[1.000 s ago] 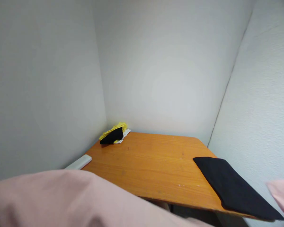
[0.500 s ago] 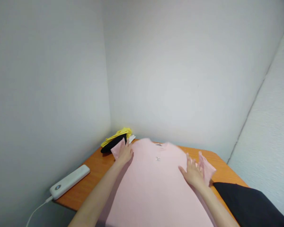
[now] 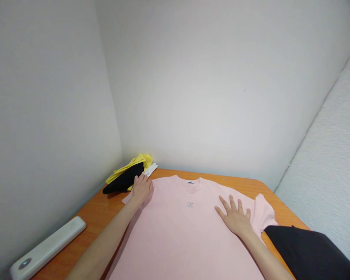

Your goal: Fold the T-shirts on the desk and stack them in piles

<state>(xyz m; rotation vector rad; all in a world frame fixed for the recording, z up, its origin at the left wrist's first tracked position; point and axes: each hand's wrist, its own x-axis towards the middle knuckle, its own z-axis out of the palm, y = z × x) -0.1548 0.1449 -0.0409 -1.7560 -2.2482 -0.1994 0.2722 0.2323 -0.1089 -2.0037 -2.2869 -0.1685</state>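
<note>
A pale pink T-shirt lies spread over the table with its neckline toward the back wall and a small shiny emblem on the chest. My left hand rests on the shirt's left shoulder and sleeve, its fingers slightly bent and partly spread. On the right side of the chest, my right hand lies flat with fingers apart, close to the right sleeve. That sleeve is somewhat bunched and raised. The shirt's lower part runs out of the bottom of the view.
The orange-brown wooden table stands in a corner between pale walls. Yellow cloth, black cloth and a white item are piled at the back left. A white elongated device lies left. Black fabric covers the right edge.
The shirt has settled flatter onto the table and its right sleeve has spread outward. My right hand now presses flat on the chest. The view has shifted slightly to the right.
</note>
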